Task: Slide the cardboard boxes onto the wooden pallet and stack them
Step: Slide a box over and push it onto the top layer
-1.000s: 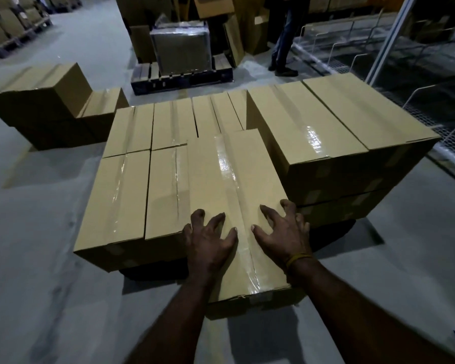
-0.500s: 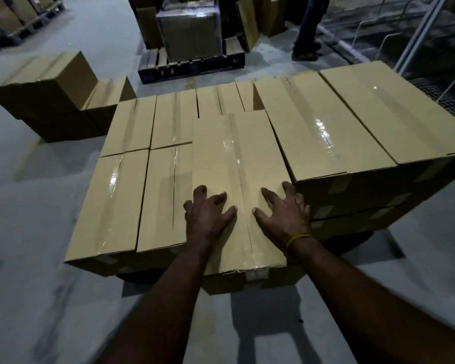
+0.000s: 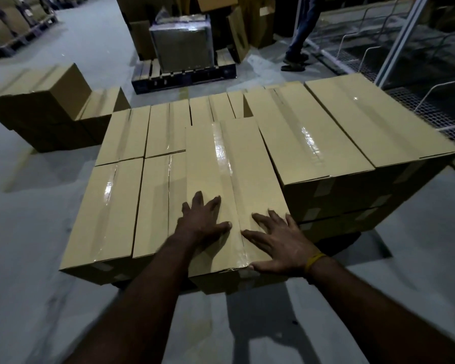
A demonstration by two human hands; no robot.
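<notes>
Cardboard box [image 3: 237, 195] takes the flat, spread-fingered left hand [image 3: 202, 222] and right hand [image 3: 279, 245], seemingly to slide it far.

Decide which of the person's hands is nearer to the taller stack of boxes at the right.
Right. The right hand lies flat on the pushed box near its right edge, close beside the taller stack; the left hand lies further left.

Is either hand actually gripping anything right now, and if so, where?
No grip. The left hand and right hand lie flat, fingers spread, on the near end of the middle box's top.
</notes>
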